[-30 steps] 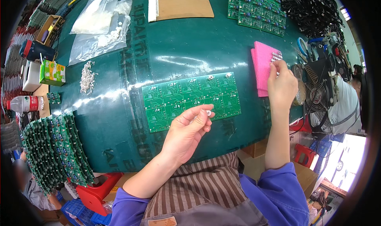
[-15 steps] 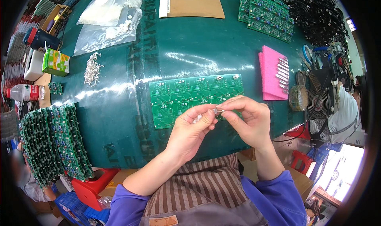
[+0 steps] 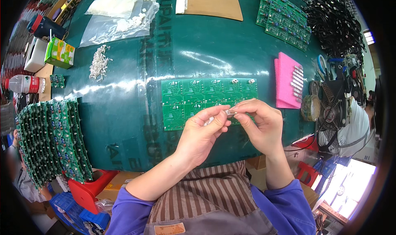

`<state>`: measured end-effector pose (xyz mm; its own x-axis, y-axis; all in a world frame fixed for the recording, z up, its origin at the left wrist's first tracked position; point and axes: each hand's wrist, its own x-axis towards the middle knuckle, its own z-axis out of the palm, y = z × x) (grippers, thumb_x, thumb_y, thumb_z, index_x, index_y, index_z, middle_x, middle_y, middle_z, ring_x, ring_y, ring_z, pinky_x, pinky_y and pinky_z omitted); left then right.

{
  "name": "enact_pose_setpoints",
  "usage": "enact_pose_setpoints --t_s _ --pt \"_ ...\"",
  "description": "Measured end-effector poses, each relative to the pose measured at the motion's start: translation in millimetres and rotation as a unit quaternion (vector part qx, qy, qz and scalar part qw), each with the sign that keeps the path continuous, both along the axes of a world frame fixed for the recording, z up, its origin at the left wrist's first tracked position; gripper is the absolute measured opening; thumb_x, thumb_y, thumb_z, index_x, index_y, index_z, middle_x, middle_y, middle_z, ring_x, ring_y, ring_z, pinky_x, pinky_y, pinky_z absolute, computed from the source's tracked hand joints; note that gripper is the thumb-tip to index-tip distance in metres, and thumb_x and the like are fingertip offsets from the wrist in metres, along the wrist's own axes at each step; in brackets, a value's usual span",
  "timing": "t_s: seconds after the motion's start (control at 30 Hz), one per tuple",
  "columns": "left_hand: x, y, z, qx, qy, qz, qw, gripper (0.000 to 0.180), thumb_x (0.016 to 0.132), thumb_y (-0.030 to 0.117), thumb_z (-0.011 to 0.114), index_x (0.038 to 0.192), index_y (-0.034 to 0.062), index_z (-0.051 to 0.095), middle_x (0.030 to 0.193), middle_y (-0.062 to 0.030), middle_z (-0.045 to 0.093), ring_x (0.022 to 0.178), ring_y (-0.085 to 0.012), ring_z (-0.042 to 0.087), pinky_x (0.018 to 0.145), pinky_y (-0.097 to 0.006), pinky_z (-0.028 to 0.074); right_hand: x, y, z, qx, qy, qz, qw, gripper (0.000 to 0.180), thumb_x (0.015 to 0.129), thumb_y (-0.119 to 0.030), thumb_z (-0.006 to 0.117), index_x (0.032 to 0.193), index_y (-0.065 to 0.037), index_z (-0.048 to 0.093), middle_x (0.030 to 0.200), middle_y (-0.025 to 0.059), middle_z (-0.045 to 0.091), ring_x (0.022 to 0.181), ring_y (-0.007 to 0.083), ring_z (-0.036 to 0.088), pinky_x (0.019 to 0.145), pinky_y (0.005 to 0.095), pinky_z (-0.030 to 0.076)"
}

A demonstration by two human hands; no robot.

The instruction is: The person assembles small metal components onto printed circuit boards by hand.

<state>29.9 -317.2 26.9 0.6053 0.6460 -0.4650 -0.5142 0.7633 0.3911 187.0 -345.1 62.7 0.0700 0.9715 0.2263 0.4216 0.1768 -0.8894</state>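
Observation:
My left hand point(image 3: 200, 132) is closed, pinching a small electronic component with thin metal legs point(image 3: 231, 112) between thumb and forefinger. Small white pieces point(image 3: 209, 121) are tucked under the curled fingers of that hand. My right hand point(image 3: 264, 125) meets it from the right, thumb and forefinger pinched on the component's legs. Behind and below both hands a green circuit board panel point(image 3: 174, 98) lies flat on the table, partly hidden by them. Two small round parts point(image 3: 234, 82) stand near its far right corner.
Right of the panel is pink foam point(image 3: 284, 86) bearing rows of small round parts point(image 3: 298, 80). A pile of tiny white-and-metal parts point(image 3: 99, 63) and plastic bags point(image 3: 119, 24) lie at the left. Assembled boards point(image 3: 51, 140) stand near left; more boards point(image 3: 284, 20) lie far right.
Both hands stay together at the component, with only a slight shift of the fingers. The whole view has shifted a little; the things on the table keep their places.

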Motion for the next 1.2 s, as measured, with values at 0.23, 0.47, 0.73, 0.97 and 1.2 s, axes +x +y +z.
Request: enact_pose_setpoints --t_s 0.23,0.47,0.73,0.97,1.2 --pt "1 0 2 -0.01 -0.004 0.009 1.0 0.024 0.087 0.015 0.062 0.109 0.0047 0.061 0.094 -0.0031 0.063 0.08 -0.0086 0.057 0.072 -0.021 0.047 -4 -1 0 -0.069 0.132 -0.032 0.988 0.011 0.08 0.005 0.063 0.09 0.002 0.064 0.089 0.0099 0.066 0.082 0.0149 0.065 0.071 0.0258 0.053" --pt "1 1 5 0.003 0.015 0.004 1.0 0.035 0.085 0.012 0.065 0.117 0.0004 0.056 0.098 -0.0062 0.062 0.086 -0.0112 0.059 0.077 -0.022 0.05 2 7 5 0.009 -0.038 0.013 0.999 0.015 0.071 0.006 0.068 0.085 -0.001 0.068 0.086 0.0102 0.068 0.082 0.0212 0.065 0.07 0.0287 0.052" --pt "-4 4 7 -0.009 -0.003 0.002 1.0 0.041 0.086 0.012 0.063 0.123 -0.0014 0.05 0.097 -0.0055 0.061 0.086 -0.0108 0.059 0.077 -0.022 0.05 3 18 -3 -0.001 0.02 0.065 0.998 0.015 0.073 0.005 0.068 0.087 -0.001 0.068 0.086 0.0099 0.068 0.081 0.0205 0.065 0.071 0.0298 0.051" --pt "-7 3 11 -0.015 0.018 0.008 1.0 0.043 0.09 0.016 0.057 0.128 -0.0022 0.044 0.116 -0.0126 0.056 0.101 -0.0162 0.057 0.088 -0.027 0.048 8 47 -5 0.039 -0.114 0.027 0.992 0.011 0.073 0.001 0.067 0.084 -0.002 0.068 0.081 0.0103 0.067 0.076 0.0209 0.065 0.068 0.03 0.05" --pt "-13 1 9 -0.016 -0.003 0.022 1.0 0.044 0.097 0.018 0.04 0.131 -0.0083 0.032 0.128 -0.0236 0.045 0.116 -0.0275 0.05 0.099 -0.035 0.043 -1 75 -13 -0.074 -0.181 -0.005 0.981 0.006 0.076 -0.005 0.065 0.081 0.0 0.065 0.08 0.0116 0.067 0.073 0.0234 0.064 0.064 0.0303 0.049"
